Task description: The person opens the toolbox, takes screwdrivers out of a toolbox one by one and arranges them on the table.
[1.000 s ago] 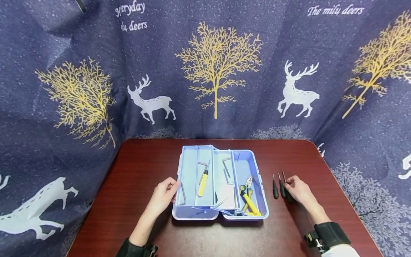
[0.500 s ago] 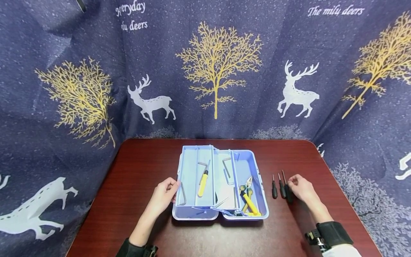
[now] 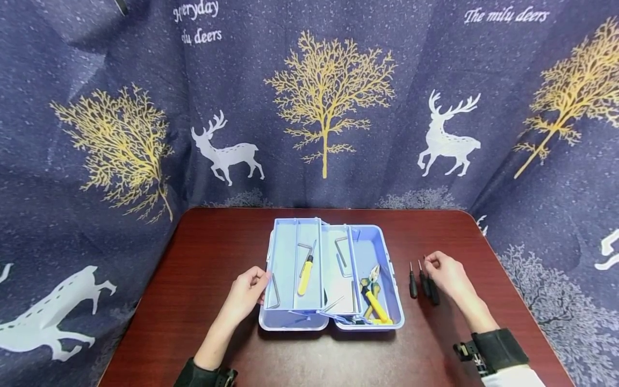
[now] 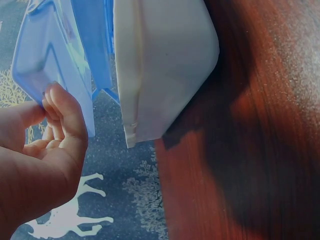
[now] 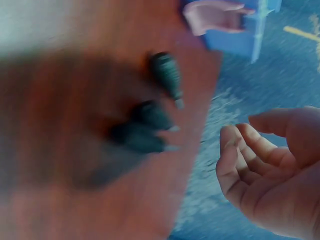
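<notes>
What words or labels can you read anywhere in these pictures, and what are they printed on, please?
"everyday" above "milu deers": white print on the curtain, upper left; the first letter is unclear.
"The milu deers": white print on the same curtain, upper right.
No readable print shows on the toolbox, the screwdrivers or the pliers.

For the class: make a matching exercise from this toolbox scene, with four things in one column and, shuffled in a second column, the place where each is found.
Things
1. yellow-handled screwdriver
2. pliers
3. three black screwdrivers
4. left hand

Places
A. on the table, right of the toolbox
B. at the toolbox's left edge
C. in the left tray
D. in the right compartment

Pairs: 1-C, 2-D, 3-A, 4-B
</notes>
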`<move>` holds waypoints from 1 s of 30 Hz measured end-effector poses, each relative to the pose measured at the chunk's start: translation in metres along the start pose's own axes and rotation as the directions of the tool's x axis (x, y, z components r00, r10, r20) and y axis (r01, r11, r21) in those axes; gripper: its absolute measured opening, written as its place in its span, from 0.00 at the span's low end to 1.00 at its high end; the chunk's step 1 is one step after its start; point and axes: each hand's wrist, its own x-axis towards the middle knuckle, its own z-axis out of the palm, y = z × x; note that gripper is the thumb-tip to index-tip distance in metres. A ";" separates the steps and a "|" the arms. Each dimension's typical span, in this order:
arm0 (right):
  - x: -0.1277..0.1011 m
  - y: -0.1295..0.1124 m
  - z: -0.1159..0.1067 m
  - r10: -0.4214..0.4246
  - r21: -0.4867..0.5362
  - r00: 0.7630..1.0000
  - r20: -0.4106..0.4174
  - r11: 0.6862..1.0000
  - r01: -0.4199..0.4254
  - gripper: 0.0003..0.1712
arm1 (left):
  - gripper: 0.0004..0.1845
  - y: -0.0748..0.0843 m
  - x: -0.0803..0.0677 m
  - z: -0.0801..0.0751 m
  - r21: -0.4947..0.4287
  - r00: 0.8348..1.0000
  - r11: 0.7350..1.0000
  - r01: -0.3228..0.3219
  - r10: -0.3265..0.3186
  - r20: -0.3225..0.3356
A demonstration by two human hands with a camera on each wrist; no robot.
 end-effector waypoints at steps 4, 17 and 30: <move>0.005 -0.031 -0.009 -0.049 0.021 0.998 0.027 0.999 0.048 0.09 | 0.11 0.000 0.000 -0.001 -0.002 1.000 1.000 -0.002 0.002 0.001; 0.016 -0.150 -0.001 -0.298 0.090 0.950 0.090 0.953 0.290 0.04 | 0.11 0.000 0.000 0.001 -0.015 1.000 1.000 0.013 -0.013 0.005; 0.006 -0.236 0.029 -0.539 0.107 0.816 0.208 0.842 0.529 0.04 | 0.11 0.002 -0.003 0.000 -0.015 1.000 1.000 -0.009 0.009 -0.007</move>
